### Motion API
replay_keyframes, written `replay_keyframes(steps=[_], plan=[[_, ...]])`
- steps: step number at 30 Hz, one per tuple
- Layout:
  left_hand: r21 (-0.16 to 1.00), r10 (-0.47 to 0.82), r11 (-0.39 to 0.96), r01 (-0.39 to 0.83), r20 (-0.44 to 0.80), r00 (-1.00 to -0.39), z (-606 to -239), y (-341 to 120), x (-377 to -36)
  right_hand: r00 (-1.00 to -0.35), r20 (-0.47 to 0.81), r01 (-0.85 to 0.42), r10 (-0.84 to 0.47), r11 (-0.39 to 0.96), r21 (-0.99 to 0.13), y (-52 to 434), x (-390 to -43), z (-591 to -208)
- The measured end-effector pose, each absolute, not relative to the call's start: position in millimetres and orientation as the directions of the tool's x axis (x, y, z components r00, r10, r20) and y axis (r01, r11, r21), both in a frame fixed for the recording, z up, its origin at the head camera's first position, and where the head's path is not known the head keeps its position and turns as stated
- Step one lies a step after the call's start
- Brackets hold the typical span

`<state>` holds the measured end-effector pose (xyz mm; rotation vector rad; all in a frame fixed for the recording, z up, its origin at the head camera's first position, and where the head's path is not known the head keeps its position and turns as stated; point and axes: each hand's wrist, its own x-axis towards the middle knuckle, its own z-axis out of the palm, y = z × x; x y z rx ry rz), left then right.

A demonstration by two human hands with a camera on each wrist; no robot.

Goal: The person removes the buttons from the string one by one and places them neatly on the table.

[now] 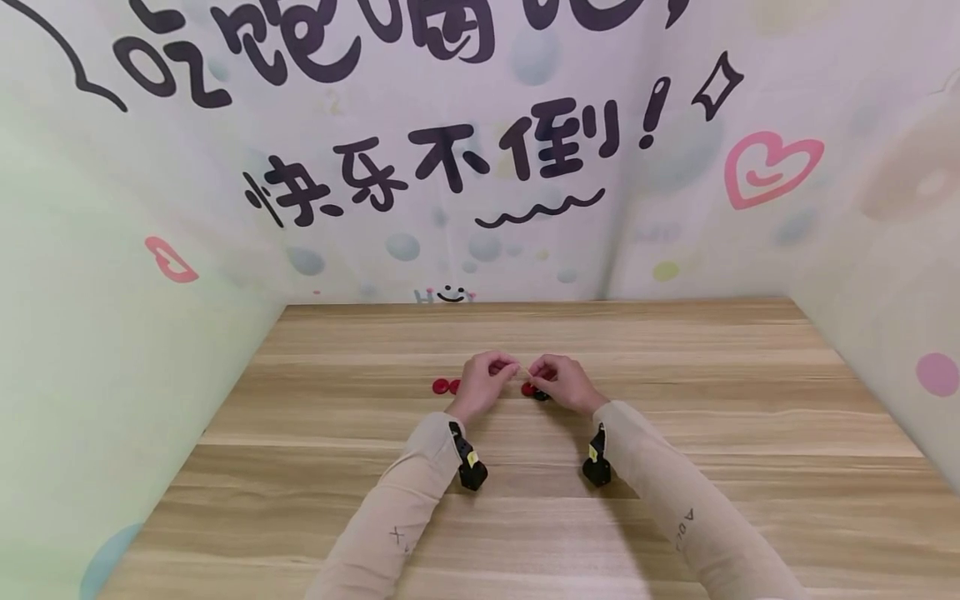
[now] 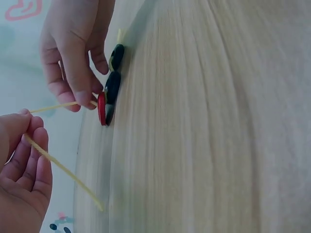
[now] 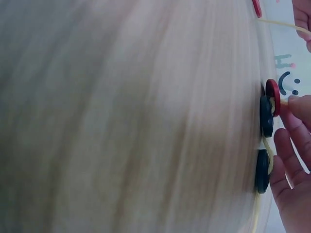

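Observation:
My left hand (image 1: 482, 383) pinches a thin yellow cord (image 2: 65, 170) between thumb and forefinger, and a loose end hangs below those fingers in the left wrist view. From there the cord runs to my right hand (image 1: 567, 384), whose thumb and finger pinch it close beside a red button-like disc (image 2: 101, 108). Two black discs (image 3: 266, 116) (image 3: 262, 171) follow the red one along the cord, low against the table. In the right wrist view, the fingers of the right hand lie close to the lower black disc; contact is unclear.
Two more red discs (image 1: 440, 386) (image 1: 454, 387) lie on the wooden table (image 1: 525, 542) left of the left hand, the second partly hidden by it. A printed wall (image 1: 450, 267) stands behind the table, with pale walls at both sides.

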<state>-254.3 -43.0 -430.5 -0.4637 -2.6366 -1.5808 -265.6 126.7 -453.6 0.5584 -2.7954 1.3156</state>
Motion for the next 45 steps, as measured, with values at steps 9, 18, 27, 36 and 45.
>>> replay_keyframes(steps=[9,18,27,36,45], plan=[[0.872,0.157,0.447,0.198,0.141,-0.977,-430,-49,-256,-0.938,0.185,-0.321,-0.293,0.536,-0.78,127,-267,-454],[0.863,0.239,0.447,0.237,0.14,-0.961,-430,-42,-257,-0.93,0.188,-0.341,-0.317,0.549,-0.763,127,-267,-450],[0.811,0.259,0.534,0.237,0.109,-0.96,-442,-34,-256,-0.917,0.22,-0.371,-0.332,0.514,-0.773,127,-266,-449],[0.799,0.255,0.541,0.261,0.139,-0.957,-440,-32,-256,-0.919,0.152,-0.328,-0.363,0.494,-0.806,132,-265,-448],[0.808,0.221,0.533,0.252,0.155,-0.963,-440,-29,-254,-0.916,0.053,-0.288,-0.399,0.559,-0.778,138,-267,-450]])
